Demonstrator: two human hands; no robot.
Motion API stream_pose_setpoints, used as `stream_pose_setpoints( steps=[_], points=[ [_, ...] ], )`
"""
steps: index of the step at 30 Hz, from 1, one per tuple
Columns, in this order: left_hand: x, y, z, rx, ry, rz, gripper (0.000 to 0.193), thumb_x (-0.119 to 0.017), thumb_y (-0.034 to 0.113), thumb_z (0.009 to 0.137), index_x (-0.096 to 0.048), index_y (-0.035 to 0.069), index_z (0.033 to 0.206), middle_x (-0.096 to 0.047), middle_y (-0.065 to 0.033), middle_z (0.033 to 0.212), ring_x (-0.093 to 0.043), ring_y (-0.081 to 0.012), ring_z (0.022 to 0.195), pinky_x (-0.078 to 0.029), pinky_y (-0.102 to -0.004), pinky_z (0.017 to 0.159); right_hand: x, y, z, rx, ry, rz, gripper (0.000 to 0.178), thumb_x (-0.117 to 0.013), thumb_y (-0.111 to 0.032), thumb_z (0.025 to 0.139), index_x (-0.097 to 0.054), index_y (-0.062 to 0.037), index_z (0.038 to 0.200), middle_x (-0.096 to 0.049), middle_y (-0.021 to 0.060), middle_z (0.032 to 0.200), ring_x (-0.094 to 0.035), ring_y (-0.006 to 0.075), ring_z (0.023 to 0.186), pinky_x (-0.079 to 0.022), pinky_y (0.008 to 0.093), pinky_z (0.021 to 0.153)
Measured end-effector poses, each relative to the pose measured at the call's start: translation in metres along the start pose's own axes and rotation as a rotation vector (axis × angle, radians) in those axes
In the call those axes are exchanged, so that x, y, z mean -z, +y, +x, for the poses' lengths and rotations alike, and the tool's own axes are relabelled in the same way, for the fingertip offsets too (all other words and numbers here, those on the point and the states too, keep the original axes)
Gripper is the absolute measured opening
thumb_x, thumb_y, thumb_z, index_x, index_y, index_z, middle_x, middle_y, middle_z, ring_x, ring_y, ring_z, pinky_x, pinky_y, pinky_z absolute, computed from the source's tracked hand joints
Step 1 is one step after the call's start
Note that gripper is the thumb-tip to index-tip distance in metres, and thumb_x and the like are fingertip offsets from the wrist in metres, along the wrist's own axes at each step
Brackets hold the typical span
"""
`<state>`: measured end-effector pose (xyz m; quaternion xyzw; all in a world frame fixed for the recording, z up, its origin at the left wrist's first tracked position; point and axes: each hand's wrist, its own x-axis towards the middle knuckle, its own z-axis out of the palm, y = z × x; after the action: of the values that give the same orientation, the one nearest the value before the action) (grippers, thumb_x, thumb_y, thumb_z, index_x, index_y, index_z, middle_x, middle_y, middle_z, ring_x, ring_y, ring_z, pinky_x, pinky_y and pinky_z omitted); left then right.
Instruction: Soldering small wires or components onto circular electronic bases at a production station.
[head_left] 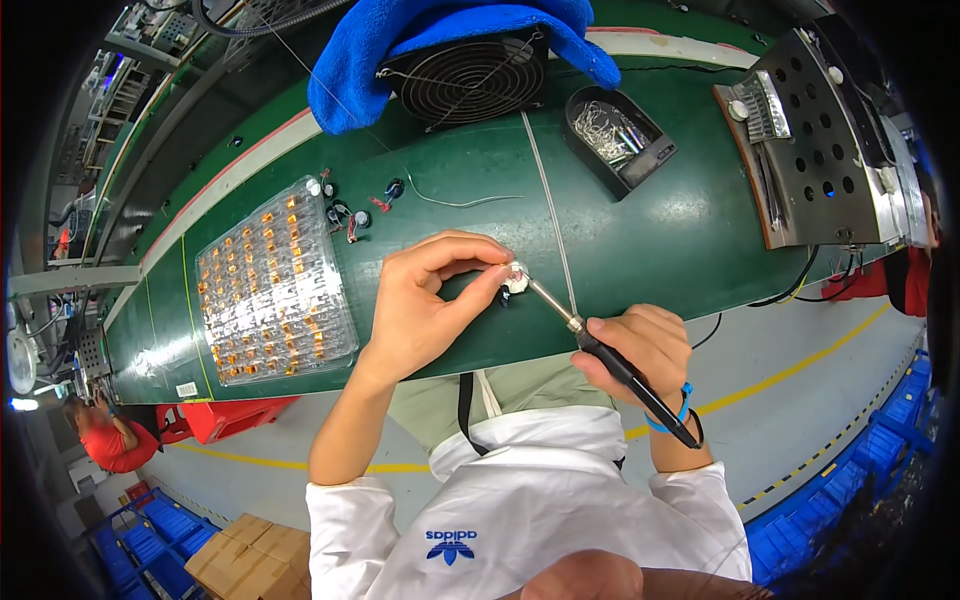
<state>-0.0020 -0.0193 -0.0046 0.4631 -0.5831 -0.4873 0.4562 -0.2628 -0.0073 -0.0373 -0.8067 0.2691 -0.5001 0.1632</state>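
Observation:
My left hand (437, 292) is closed, thumb and forefinger pinching a small round white part (517, 281) just above the green bench. Some dark bits show at the lower edge of that part. In my right hand (642, 352) is a soldering iron (617, 366) with a black handle, gripped like a pen. Its metal shaft points up and left, and the tip is at or very near the white part; whether they touch I cannot tell. A blue band circles my right wrist.
Left on the green bench (455, 222) lies a clear tray (272, 285) of orange pieces. Several small dark parts with red wires (352, 218) lie beside it, near a bent thin wire (455, 203). Farther back are a fan (472, 85) under a blue towel (345, 75), a black bin (622, 140), and a perforated metal box (815, 140).

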Motion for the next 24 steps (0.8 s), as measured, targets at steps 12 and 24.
stream_pose_setpoints(
  steps=[12, 24],
  points=[
    [0.0001, 0.0030, 0.0022, 0.043, -0.008, -0.027, 0.016, -0.072, -0.009, 0.091, -0.072, -0.007, 0.107, -0.073, -0.0151, 0.111, -0.073, -0.0206, 0.102, -0.060, -0.0324, 0.095, 0.0006, -0.0011, 0.0028, -0.008, -0.014, -0.006, 0.038, -0.092, -0.016, 0.074, -0.074, -0.0002, 0.104, -0.073, 0.0067, 0.077, -0.060, 0.0181, 0.055, -0.042, 0.0293, 0.048],
    [0.0005, 0.0059, 0.0040, 0.030, -0.008, 0.006, 0.016, -0.073, -0.007, 0.091, -0.073, -0.006, 0.107, -0.075, -0.0128, 0.107, -0.074, -0.0185, 0.099, -0.060, -0.0306, 0.093, 0.0040, -0.0021, 0.0030, -0.036, 0.015, 0.026, 0.036, -0.091, -0.015, 0.076, -0.073, 0.0015, 0.102, -0.073, 0.0083, 0.075, -0.061, 0.0199, 0.055, -0.044, 0.0299, 0.048]
  ],
)
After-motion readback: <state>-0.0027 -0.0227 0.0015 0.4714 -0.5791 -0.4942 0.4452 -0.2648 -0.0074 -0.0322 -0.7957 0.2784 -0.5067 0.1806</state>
